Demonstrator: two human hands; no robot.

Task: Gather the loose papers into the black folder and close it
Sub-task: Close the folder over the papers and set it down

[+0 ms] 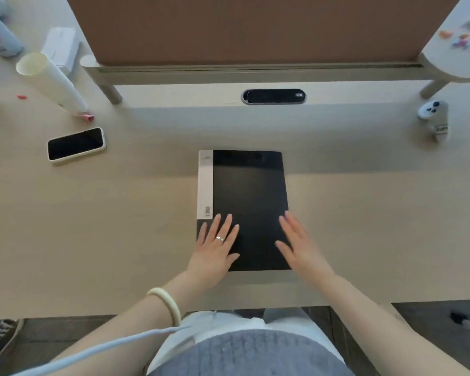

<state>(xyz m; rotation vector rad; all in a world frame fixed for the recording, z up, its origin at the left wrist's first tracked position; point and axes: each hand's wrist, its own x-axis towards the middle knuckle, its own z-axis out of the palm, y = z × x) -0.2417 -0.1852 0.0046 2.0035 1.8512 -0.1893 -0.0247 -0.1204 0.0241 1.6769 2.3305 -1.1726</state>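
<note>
The black folder (248, 191) lies shut and flat on the desk in front of me, with a white label strip along its left spine. My left hand (216, 244) rests palm down on its lower left corner, fingers spread, a ring on one finger. My right hand (299, 241) lies flat at the folder's lower right edge, fingers together and pointing away from me. Neither hand holds anything. No loose papers are visible.
A phone (76, 143) lies screen up at the left. A rolled white paper tube (50, 81) and a white box (60, 47) sit further left. A small panda-faced item (433, 115) stands at right. A cable port (273, 96) and brown divider lie ahead.
</note>
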